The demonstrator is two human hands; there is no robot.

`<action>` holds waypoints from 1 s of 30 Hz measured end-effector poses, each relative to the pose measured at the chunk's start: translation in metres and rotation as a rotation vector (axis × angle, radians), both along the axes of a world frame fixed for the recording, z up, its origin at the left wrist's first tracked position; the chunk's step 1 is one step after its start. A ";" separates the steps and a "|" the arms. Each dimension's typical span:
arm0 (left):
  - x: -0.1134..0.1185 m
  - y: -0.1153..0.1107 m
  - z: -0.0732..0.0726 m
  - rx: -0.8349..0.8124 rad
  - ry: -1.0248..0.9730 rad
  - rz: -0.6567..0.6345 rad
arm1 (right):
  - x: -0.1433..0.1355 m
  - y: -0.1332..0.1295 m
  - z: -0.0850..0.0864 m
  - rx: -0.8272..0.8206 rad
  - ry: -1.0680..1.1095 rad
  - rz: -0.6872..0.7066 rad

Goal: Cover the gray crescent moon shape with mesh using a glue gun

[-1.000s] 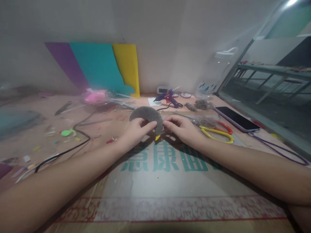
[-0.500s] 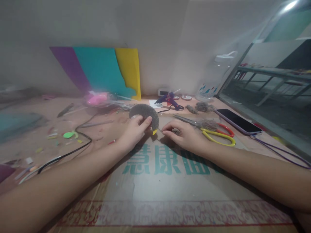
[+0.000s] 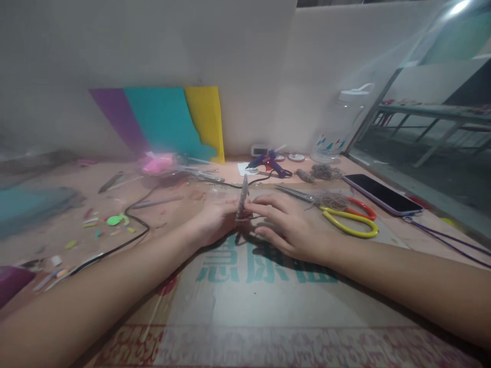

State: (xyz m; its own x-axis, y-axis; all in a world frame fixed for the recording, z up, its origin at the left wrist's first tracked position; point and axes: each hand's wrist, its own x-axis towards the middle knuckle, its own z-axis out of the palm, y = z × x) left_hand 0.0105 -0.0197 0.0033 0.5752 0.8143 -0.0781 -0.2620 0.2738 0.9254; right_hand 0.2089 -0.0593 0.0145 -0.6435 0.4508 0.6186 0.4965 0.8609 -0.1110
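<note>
Grey string-wrapped disc (image 3: 243, 198) stands on edge over cardboard (image 3: 268, 291), between 2 hands. Left hand (image 3: 213, 221) pinches it; right hand (image 3: 286, 225) fingers spread, touching side. Looks mostly wrapped; scissors (image 3: 345, 217) near.

Bare forearms, unadorned hands (image 3: 245, 225)

Scissors (image 3: 347, 217), phone (image 3: 383, 193), glue gun (image 3: 270, 162), coloured sheets (image 3: 169, 122)

Pinkish-brown work surface (image 3: 180, 202), cluttered. Flattened printed cardboard sheet (image 3: 249, 301) covers the near edge. Yellow-and-red-handled scissors (image 3: 345, 217) and dark smartphone (image 3: 383, 193) toward the right edge. Blue glue gun (image 3: 268, 162) near the far edge; black cable (image 3: 130, 225) left.
</note>
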 end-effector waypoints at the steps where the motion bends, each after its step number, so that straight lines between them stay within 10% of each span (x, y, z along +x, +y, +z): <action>1: 0.000 0.001 -0.001 0.000 -0.003 -0.008 | 0.000 0.000 -0.001 0.035 -0.007 -0.009; 30: -0.002 0.001 -0.007 0.186 0.011 -0.245 | -0.003 -0.008 -0.003 0.388 -0.049 0.025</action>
State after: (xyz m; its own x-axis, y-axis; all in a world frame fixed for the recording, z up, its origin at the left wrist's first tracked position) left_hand 0.0082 -0.0185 -0.0041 0.7563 0.6521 0.0521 -0.1990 0.1535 0.9679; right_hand 0.2063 -0.0678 0.0120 -0.6842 0.1728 0.7085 0.4712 0.8463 0.2486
